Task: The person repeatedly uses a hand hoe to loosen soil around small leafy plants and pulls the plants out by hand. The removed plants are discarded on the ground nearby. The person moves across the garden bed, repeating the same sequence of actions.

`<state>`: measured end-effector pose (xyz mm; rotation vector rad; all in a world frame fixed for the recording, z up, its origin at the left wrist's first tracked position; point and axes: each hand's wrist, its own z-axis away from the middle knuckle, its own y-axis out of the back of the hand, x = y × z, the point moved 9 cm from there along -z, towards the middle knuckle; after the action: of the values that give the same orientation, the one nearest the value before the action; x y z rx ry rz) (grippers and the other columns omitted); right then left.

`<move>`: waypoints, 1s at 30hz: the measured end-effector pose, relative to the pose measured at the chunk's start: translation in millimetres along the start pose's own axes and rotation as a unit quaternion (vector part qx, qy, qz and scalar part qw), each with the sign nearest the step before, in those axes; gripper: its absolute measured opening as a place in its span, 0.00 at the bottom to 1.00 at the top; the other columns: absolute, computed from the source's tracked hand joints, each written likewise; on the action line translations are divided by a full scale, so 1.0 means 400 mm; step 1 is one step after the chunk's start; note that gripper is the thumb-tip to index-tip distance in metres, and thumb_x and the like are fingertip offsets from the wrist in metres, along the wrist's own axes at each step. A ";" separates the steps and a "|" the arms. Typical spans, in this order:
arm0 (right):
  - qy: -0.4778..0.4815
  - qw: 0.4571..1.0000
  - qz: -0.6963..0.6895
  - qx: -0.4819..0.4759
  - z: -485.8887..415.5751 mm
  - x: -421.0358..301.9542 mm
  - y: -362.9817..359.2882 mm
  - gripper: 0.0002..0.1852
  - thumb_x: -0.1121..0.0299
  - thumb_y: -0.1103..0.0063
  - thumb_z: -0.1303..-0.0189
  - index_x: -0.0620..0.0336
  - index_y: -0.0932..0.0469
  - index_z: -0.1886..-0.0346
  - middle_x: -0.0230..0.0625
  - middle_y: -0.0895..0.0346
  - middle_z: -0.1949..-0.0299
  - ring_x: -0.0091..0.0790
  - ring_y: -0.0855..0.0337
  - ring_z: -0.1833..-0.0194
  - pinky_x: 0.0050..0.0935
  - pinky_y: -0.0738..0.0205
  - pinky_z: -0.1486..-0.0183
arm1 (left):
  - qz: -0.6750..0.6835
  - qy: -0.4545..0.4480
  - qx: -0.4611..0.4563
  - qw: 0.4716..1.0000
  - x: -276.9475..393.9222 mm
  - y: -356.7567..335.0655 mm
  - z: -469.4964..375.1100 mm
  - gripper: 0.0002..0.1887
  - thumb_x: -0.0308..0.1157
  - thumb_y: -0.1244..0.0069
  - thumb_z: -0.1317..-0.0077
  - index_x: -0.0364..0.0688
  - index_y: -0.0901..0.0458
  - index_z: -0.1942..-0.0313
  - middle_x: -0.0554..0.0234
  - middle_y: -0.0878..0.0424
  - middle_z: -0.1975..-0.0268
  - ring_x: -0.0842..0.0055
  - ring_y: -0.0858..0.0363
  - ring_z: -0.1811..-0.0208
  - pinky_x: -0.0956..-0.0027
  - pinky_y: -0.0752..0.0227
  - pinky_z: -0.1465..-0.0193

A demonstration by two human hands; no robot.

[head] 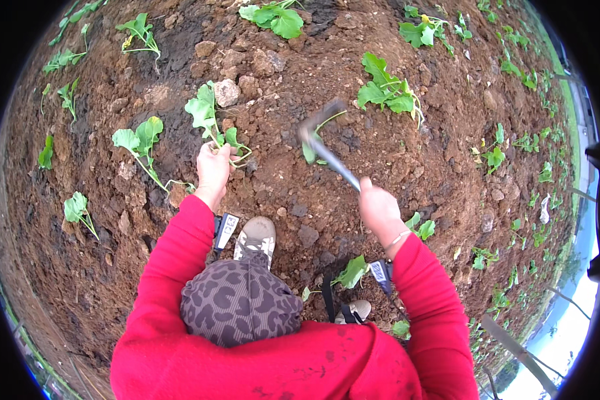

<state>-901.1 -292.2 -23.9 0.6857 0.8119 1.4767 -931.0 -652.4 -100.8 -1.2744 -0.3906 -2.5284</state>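
Observation:
My left hand [215, 167] pinches the stems of a leafy green seedling [201, 110] low over the brown soil [275, 190]. The seedling's broad leaves point away from me, and a bent stem curls out to the right of my fingers. In my right hand [380, 205] is the handle of a small hand hoe [336, 161]. Its head is blurred and hangs over the ground to the right of my left hand. Beneath the hoe head, partly hidden by it, lies another small green plant [309, 152]. Whether the blade touches the soil I cannot tell.
An uprooted seedling [142, 140] lies left of my left hand, and a larger leafy plant [387, 90] lies beyond the hoe. A pale stone [226, 93] sits beside the held leaves. My shoe [256, 240] stands on the soil close by. Wooden stakes [517, 352] rise at lower right.

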 end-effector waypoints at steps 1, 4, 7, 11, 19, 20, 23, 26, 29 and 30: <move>0.006 0.999 0.030 -0.039 0.032 0.029 -0.032 0.08 0.72 0.54 0.36 0.62 0.32 0.56 0.50 0.20 0.67 0.53 0.15 0.67 0.48 0.20 0.65 | 0.021 0.029 -0.010 0.999 -0.008 0.001 -0.002 0.10 0.27 0.54 0.31 0.34 0.31 0.52 0.58 0.16 0.63 0.79 0.19 0.71 0.77 0.29 0.74; 0.002 0.993 0.091 -0.073 0.171 0.127 -0.076 0.06 0.72 0.52 0.37 0.61 0.32 0.58 0.47 0.20 0.68 0.52 0.15 0.66 0.46 0.20 0.65 | 0.077 0.078 -0.049 0.993 -0.018 -0.007 0.005 0.04 0.31 0.51 0.31 0.41 0.26 0.61 0.63 0.16 0.64 0.82 0.22 0.74 0.80 0.32 0.76; -0.031 0.987 0.113 -0.107 0.274 0.196 -0.069 0.07 0.70 0.49 0.38 0.59 0.33 0.60 0.46 0.20 0.70 0.51 0.15 0.68 0.45 0.19 0.66 | 0.107 0.114 -0.119 0.981 -0.002 -0.048 0.016 0.05 0.33 0.45 0.34 0.46 0.25 0.65 0.73 0.20 0.68 0.86 0.27 0.77 0.82 0.35 0.77; -0.051 0.989 -0.138 0.010 0.284 0.165 0.068 0.11 0.65 0.42 0.38 0.60 0.29 0.58 0.45 0.21 0.76 0.50 0.17 0.73 0.44 0.24 0.71 | 0.215 0.158 -0.222 0.938 0.044 -0.133 0.042 0.08 0.33 0.40 0.37 0.47 0.24 0.65 0.79 0.25 0.73 0.89 0.30 0.78 0.82 0.38 0.76; 0.039 0.715 -0.641 0.276 0.112 0.010 0.156 0.07 0.75 0.42 0.36 0.57 0.32 0.67 0.22 0.34 0.78 0.16 0.36 0.80 0.19 0.38 0.79 | 0.201 0.085 -0.240 0.946 0.094 -0.168 0.048 0.07 0.33 0.44 0.33 0.44 0.22 0.58 0.74 0.23 0.69 0.87 0.26 0.74 0.81 0.31 0.72; 0.010 0.738 -0.593 0.321 0.094 0.008 0.115 0.09 0.69 0.41 0.35 0.57 0.31 0.66 0.25 0.31 0.78 0.20 0.35 0.80 0.24 0.36 0.79 | 0.205 0.075 -0.244 0.945 0.094 -0.163 0.042 0.07 0.33 0.45 0.33 0.43 0.22 0.57 0.72 0.22 0.68 0.86 0.25 0.73 0.80 0.29 0.71; -0.216 0.935 -0.281 0.009 0.054 0.026 -0.156 0.18 0.57 0.43 0.35 0.66 0.31 0.62 0.55 0.21 0.67 0.52 0.16 0.62 0.45 0.21 0.60 | 0.409 0.065 -0.239 0.878 0.118 -0.121 0.003 0.08 0.34 0.50 0.30 0.41 0.23 0.55 0.68 0.21 0.65 0.83 0.23 0.71 0.78 0.24 0.68; -0.155 0.956 -0.237 -0.076 0.025 0.032 -0.215 0.22 0.57 0.41 0.38 0.71 0.28 0.55 0.62 0.21 0.60 0.60 0.19 0.54 0.47 0.24 0.50 | 0.519 0.101 -0.268 0.805 0.126 -0.113 -0.028 0.09 0.35 0.54 0.27 0.40 0.25 0.55 0.63 0.21 0.65 0.79 0.24 0.69 0.75 0.25 0.68; -0.120 0.960 -0.228 -0.111 -0.009 0.058 -0.150 0.19 0.62 0.40 0.39 0.72 0.26 0.56 0.58 0.20 0.64 0.54 0.16 0.62 0.45 0.21 0.58 | 0.486 0.173 -0.272 0.812 0.082 -0.144 -0.021 0.10 0.36 0.54 0.28 0.38 0.24 0.58 0.64 0.23 0.67 0.78 0.25 0.69 0.75 0.26 0.69; -0.128 0.947 -0.255 -0.150 -0.017 0.073 -0.131 0.19 0.62 0.40 0.38 0.72 0.27 0.57 0.55 0.20 0.68 0.51 0.16 0.68 0.43 0.21 0.64 | 0.482 0.177 -0.288 0.808 0.079 -0.163 -0.016 0.10 0.36 0.54 0.27 0.39 0.23 0.58 0.65 0.23 0.67 0.79 0.26 0.70 0.75 0.27 0.70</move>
<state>-878.2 -263.7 -72.1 0.3837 0.4969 0.9850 -977.6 -598.5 -86.1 -0.7674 0.9492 -1.8857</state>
